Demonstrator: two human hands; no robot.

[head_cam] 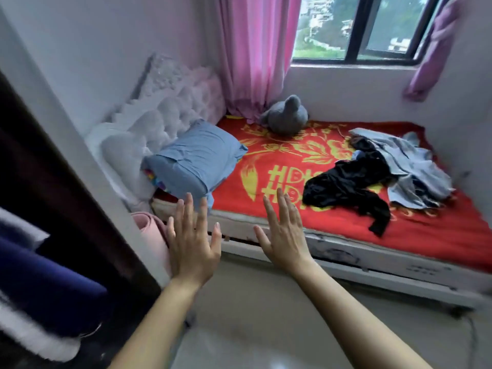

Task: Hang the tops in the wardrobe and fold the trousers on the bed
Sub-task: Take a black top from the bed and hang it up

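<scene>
Both hands, left (193, 251) and right (286, 238), are hovering flat, fingers straight, gripping nothing. Black garments (348, 187) and pale blue garments (410, 166) are lying heaped on the bed (266, 161); wardrobe (48, 195) is standing at left.

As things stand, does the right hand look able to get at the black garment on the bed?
Probably yes. The right hand is open and empty; the black garment lies exposed on the red blanket beyond it, nothing between them. Its far end touches the pale blue clothes.
</scene>
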